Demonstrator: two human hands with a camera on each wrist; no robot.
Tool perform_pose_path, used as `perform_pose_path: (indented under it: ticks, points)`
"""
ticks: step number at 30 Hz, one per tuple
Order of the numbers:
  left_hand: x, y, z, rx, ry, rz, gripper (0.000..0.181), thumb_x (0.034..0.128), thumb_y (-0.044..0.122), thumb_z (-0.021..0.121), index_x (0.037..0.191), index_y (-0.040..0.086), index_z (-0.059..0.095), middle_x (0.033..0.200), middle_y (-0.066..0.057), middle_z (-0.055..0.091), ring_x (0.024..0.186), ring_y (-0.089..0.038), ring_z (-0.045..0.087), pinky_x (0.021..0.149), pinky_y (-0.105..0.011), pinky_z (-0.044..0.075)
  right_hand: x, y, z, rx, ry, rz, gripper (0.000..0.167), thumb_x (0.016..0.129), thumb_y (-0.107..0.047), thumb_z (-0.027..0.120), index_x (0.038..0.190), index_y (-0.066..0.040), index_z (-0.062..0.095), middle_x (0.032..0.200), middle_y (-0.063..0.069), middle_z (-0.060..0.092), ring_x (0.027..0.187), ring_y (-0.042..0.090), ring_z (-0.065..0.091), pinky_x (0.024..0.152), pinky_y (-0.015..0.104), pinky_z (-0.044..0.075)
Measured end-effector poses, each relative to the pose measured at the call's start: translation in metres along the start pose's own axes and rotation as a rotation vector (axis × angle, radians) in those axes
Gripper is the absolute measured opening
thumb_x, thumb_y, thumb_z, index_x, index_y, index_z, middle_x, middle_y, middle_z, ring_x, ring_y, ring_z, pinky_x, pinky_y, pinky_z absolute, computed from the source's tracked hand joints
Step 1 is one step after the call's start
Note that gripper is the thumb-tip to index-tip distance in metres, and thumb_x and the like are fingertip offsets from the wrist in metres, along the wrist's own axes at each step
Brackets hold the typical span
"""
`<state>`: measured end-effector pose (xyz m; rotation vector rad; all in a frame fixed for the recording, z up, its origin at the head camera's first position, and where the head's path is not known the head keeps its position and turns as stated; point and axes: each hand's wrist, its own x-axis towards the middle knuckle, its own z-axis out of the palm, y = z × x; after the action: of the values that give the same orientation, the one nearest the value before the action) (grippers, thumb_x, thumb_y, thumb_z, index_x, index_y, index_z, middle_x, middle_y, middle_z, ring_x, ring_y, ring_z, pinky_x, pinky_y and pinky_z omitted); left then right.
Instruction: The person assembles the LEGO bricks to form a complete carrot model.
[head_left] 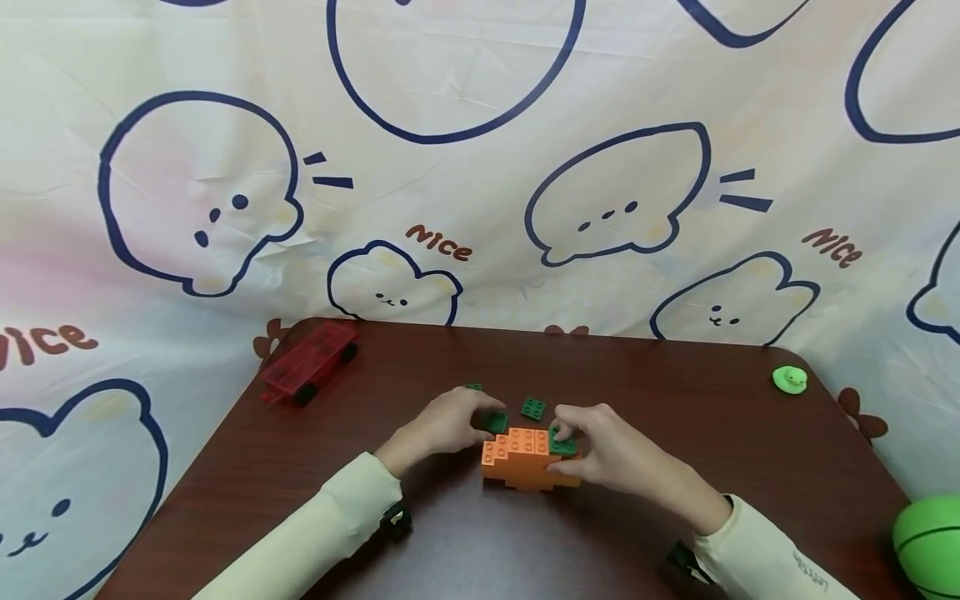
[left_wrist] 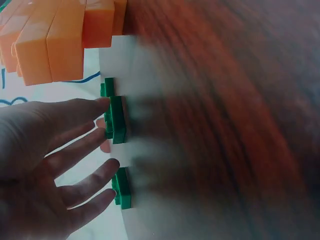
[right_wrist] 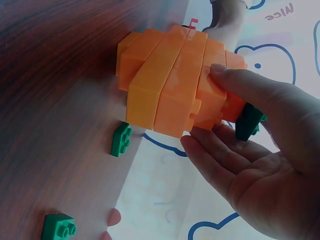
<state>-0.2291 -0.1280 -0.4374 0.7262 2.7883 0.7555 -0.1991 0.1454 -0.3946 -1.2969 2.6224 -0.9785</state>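
An orange build of stacked toy bricks (head_left: 525,468) stands near the middle of the table, stepped at its left end. A green brick (head_left: 562,443) sits on top at its right end. My right hand (head_left: 624,450) grips that end, thumb against the near side and fingers behind, partly hidden in the head view. To the left, my left hand (head_left: 448,421) pinches another green brick (left_wrist: 118,120) between thumb and fingers, low at the tabletop. Two further green bricks lie beyond the hands: one (head_left: 533,408) behind the build, the other (head_left: 472,386) mostly covered by the left hand.
At the table's back left stands a red see-through toy vehicle (head_left: 311,362) with black wheels. A small light green toy duck (head_left: 790,380) is near the back right corner. A green ball (head_left: 930,546) shows at the right edge. Patterned cloth (head_left: 480,208) hangs behind the table.
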Motion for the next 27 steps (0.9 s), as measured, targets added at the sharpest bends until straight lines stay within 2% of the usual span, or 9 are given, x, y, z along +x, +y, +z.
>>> perform_pose_path:
  ticks: [6, 13, 16, 20, 23, 27]
  points:
    - [0.001, 0.005, 0.000, 0.087, -0.039, -0.022, 0.031, 0.0919, 0.021, 0.079, 0.122, 0.016, 0.075, 0.122, -0.002, 0.071, 0.112, -0.021, 0.066, 0.097, -0.045, 0.055, 0.001, -0.001, -0.003, -0.003, -0.001, -0.001, 0.041, 0.078, -0.012, 0.091, 0.081, -0.016, 0.049, 0.090, -0.005, 0.074, 0.076, 0.001, 0.059, 0.061, 0.021, 0.052]
    - [-0.006, 0.003, 0.000, 0.092, -0.076, -0.038, 0.031, 0.0944, 0.023, 0.076, 0.124, 0.015, 0.072, 0.126, -0.004, 0.070, 0.117, -0.022, 0.065, 0.100, -0.046, 0.054, 0.000, 0.000, -0.001, 0.025, -0.012, 0.013, 0.039, 0.079, -0.013, 0.090, 0.082, -0.017, 0.051, 0.089, -0.005, 0.070, 0.073, 0.001, 0.055, 0.059, 0.020, 0.050]
    - [-0.008, -0.001, -0.002, 0.058, -0.069, -0.026, 0.030, 0.0976, 0.019, 0.071, 0.127, 0.012, 0.069, 0.123, -0.005, 0.068, 0.110, -0.021, 0.062, 0.094, -0.040, 0.055, 0.000, 0.000, 0.000, 0.023, -0.011, 0.006, 0.040, 0.079, -0.014, 0.090, 0.081, -0.017, 0.051, 0.087, -0.006, 0.069, 0.071, 0.000, 0.053, 0.058, 0.019, 0.049]
    - [-0.008, -0.004, -0.011, -0.039, -0.020, -0.005, 0.030, 0.0984, 0.014, 0.069, 0.127, 0.005, 0.068, 0.117, -0.008, 0.063, 0.099, -0.020, 0.057, 0.081, -0.034, 0.053, -0.001, 0.000, 0.000, 0.017, -0.003, -0.011, 0.040, 0.079, -0.014, 0.090, 0.081, -0.017, 0.050, 0.088, -0.006, 0.070, 0.071, -0.001, 0.054, 0.058, 0.020, 0.050]
    - [-0.009, -0.002, -0.019, -0.103, 0.030, 0.020, 0.030, 0.0984, 0.012, 0.068, 0.127, 0.002, 0.067, 0.116, -0.010, 0.062, 0.098, -0.020, 0.059, 0.080, -0.032, 0.054, -0.001, 0.000, 0.000, 0.018, -0.004, -0.016, 0.041, 0.079, -0.013, 0.090, 0.081, -0.017, 0.049, 0.088, -0.005, 0.070, 0.072, -0.001, 0.055, 0.058, 0.022, 0.052]
    - [-0.017, 0.004, -0.026, -0.189, 0.077, 0.062, 0.033, 0.1002, 0.011, 0.066, 0.132, 0.002, 0.063, 0.119, -0.009, 0.065, 0.104, -0.021, 0.066, 0.085, -0.033, 0.059, 0.000, 0.000, 0.000, 0.023, -0.010, -0.017, 0.040, 0.079, -0.013, 0.090, 0.081, -0.017, 0.049, 0.088, -0.006, 0.070, 0.072, -0.001, 0.056, 0.058, 0.023, 0.053]
